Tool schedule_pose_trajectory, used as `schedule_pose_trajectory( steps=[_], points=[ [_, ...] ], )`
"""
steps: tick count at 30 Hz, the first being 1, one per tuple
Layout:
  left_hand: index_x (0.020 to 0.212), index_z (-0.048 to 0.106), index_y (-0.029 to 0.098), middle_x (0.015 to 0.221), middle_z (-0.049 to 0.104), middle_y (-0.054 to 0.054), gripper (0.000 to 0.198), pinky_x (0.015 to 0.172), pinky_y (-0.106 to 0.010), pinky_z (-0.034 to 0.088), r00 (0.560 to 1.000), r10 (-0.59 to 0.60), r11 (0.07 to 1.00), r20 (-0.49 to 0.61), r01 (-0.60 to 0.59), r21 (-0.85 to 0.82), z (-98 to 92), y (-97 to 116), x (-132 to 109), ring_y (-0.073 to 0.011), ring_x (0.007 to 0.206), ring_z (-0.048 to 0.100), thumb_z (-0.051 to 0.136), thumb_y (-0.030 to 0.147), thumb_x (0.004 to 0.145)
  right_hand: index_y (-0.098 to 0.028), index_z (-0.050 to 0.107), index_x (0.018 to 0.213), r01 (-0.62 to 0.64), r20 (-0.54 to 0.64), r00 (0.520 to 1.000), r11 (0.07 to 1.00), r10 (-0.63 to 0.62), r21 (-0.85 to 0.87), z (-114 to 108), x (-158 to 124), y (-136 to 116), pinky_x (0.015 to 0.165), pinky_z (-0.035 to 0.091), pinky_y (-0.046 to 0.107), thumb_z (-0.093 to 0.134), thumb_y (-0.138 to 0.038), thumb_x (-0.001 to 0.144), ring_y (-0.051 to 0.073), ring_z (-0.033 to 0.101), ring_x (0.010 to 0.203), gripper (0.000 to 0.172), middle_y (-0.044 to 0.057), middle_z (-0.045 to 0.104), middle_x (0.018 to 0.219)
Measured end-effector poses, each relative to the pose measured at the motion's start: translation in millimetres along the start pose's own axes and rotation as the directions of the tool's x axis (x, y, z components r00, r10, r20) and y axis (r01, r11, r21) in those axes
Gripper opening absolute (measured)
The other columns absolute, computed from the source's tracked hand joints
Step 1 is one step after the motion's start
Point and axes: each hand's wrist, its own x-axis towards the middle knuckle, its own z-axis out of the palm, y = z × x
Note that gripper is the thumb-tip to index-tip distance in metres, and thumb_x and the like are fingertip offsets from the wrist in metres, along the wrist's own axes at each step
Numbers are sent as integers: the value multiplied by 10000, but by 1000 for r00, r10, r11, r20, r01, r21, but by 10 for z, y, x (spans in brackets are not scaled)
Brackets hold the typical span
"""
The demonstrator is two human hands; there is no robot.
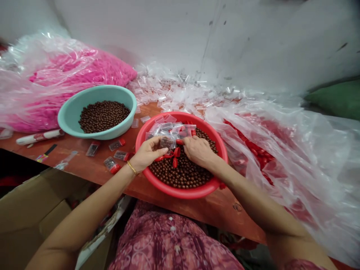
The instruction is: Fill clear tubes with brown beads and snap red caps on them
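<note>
Over the red basin (184,194), my left hand (146,153) pinches a small clear plastic case (168,142) with a few brown balls inside. My right hand (198,149) has its fingers closed on a red cap (179,142) at the open end of that case; whether the cap is seated I cannot tell. Glossy brown balls (182,176) fill the basin beneath both hands. On top of them lie loose red caps (175,162) and, behind my hands, a heap of clear cases (163,126).
A pale turquoise basin (66,120) with brown balls stands left, by a bag of pink pieces (84,67). Several filled, red-capped cases (111,164) lie in front. Clear cases (180,92) cover the back; a bag of red parts (261,155) lies right. An open cardboard box (33,210) is lower left.
</note>
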Motion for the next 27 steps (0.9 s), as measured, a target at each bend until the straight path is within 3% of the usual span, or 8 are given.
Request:
schedule_pose_trajectory(
  steps=[4,10,13,17,19,22,24,27],
  points=[
    [1074,552,140,1058,620,-70,456,786,-287,481,997,-65,997,50,67,-43,73,4,-11,-164,913,582,684,317,675,-136,575,941,-145,-56,986,980,154,135,-114,-171,136,605,406,272,399,-263,895,211,624,744,222,115,678,840],
    [998,544,139,964,605,-49,328,801,-272,451,972,-16,999,236,5,48,226,-14,-17,-148,893,558,642,232,699,-164,614,793,90,-100,994,855,-45,511,-340,-279,48,652,442,253,545,-154,752,157,606,701,81,44,666,761],
    [982,516,151,891,586,-19,299,768,-266,443,975,-6,997,224,-12,78,221,-17,-34,-126,816,542,621,244,718,-173,604,790,97,-127,992,636,2,766,-357,-251,-28,618,458,241,580,-122,682,132,597,656,122,12,662,738],
    [951,505,154,864,573,-10,277,733,-252,442,981,-6,998,196,-6,62,185,15,-66,-111,769,527,614,280,729,-185,593,868,-11,2,997,111,80,994,-217,-217,-57,543,493,247,733,-278,614,118,584,554,305,-23,644,681],
    [960,503,152,863,576,-12,281,713,-246,445,979,-20,999,205,12,40,186,22,-74,-109,761,528,609,280,733,-200,615,883,-19,23,992,-32,126,999,-126,-214,-66,589,521,270,765,-347,590,129,608,589,360,-19,660,708],
    [969,511,154,880,586,-17,273,724,-248,447,984,-15,998,177,5,56,213,5,-69,-118,789,537,607,245,730,-224,655,872,61,-66,964,26,258,998,-40,-219,-82,716,528,305,672,-452,693,154,637,733,291,-2,689,809],
    [972,517,152,910,592,-29,257,751,-253,447,988,3,997,155,-16,80,229,-14,-62,-128,829,545,592,224,737,-228,663,912,105,-152,946,172,288,979,-35,-222,-88,767,517,318,566,-465,787,166,639,805,285,9,696,878],
    [983,525,144,927,591,-36,243,781,-260,442,986,40,990,162,-60,125,235,-39,-58,-139,858,547,564,236,761,-209,662,983,166,-254,953,421,162,892,-74,-225,-100,798,507,321,540,-394,826,181,645,833,271,31,701,914]
  ],
)
